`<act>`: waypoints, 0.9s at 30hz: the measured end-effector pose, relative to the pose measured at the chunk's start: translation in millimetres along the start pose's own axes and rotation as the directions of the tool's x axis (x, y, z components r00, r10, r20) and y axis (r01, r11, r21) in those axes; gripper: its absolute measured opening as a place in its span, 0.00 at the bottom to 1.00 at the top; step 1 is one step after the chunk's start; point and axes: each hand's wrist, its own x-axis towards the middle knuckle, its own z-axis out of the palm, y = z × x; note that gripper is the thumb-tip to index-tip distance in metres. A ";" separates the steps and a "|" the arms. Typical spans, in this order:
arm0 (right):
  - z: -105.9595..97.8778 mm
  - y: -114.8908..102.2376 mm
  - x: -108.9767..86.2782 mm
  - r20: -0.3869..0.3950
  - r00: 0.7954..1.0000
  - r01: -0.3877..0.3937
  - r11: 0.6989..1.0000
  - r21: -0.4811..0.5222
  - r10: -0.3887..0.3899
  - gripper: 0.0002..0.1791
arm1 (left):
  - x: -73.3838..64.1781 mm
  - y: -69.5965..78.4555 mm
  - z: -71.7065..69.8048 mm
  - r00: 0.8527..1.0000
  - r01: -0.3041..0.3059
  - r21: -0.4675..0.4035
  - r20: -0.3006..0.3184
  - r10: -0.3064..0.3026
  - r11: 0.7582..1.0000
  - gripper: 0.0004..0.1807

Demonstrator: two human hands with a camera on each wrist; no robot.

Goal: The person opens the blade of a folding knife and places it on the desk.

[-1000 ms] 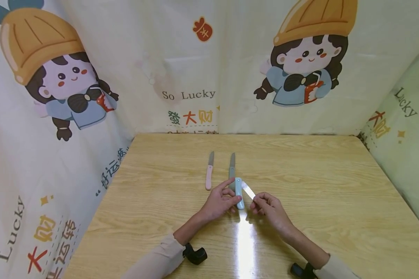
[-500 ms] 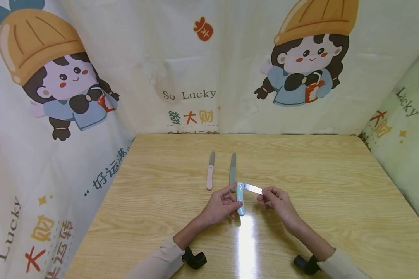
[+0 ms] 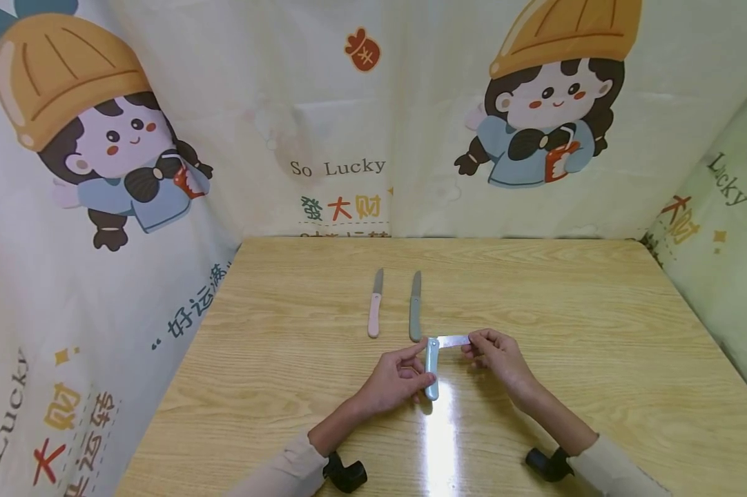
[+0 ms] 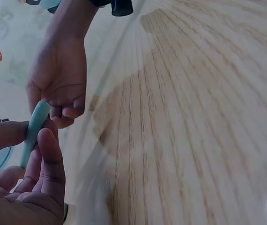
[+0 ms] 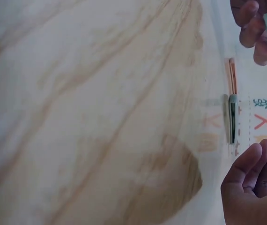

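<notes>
A light-blue folding knife (image 3: 432, 369) is held above the table, its blade (image 3: 454, 341) standing out to the right at about a right angle to the handle. My left hand (image 3: 391, 383) grips the handle between thumb and fingers. At the blade's tip, the thumb and fingers of my right hand (image 3: 502, 360) pinch the metal. The left wrist view shows the handle (image 4: 36, 129) held between the left thumb and fingers, with the right hand (image 4: 61, 77) behind it. In the right wrist view, the blade is barely visible at the right edge.
Beyond the hands, a pink-handled knife (image 3: 374, 314) and a grey-green-handled knife (image 3: 415, 317) lie unfolded side by side on the wooden table (image 3: 566, 297). Both their blades point away from me. A printed curtain (image 3: 435, 138) hangs along the table's back and sides.
The blade has swung from folded partway toward the handle out to roughly a right angle. My right hand has moved right with its tip, and the handle has come slightly closer to me.
</notes>
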 end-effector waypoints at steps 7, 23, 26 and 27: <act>-4.9 -1.5 3.7 0.013 1.000 0.000 1.000 -0.009 0.000 0.16 | -2.1 -0.9 6.7 1.000 -0.017 0.007 0.008 0.017 1.000 0.37; -12.4 -4.0 11.9 0.089 0.991 0.116 0.977 -0.177 -0.102 0.13 | -9.8 -4.5 18.6 0.987 -0.007 0.017 0.160 0.004 1.000 0.38; -11.7 -3.4 13.0 0.123 0.988 0.117 0.978 -0.173 -0.097 0.13 | -10.2 -6.0 20.8 0.987 0.004 0.018 0.159 -0.007 1.000 0.37; -11.6 -3.0 13.4 0.132 0.987 0.115 0.978 -0.172 -0.092 0.13 | -10.3 -6.3 21.7 0.986 0.012 0.019 0.163 -0.015 1.000 0.37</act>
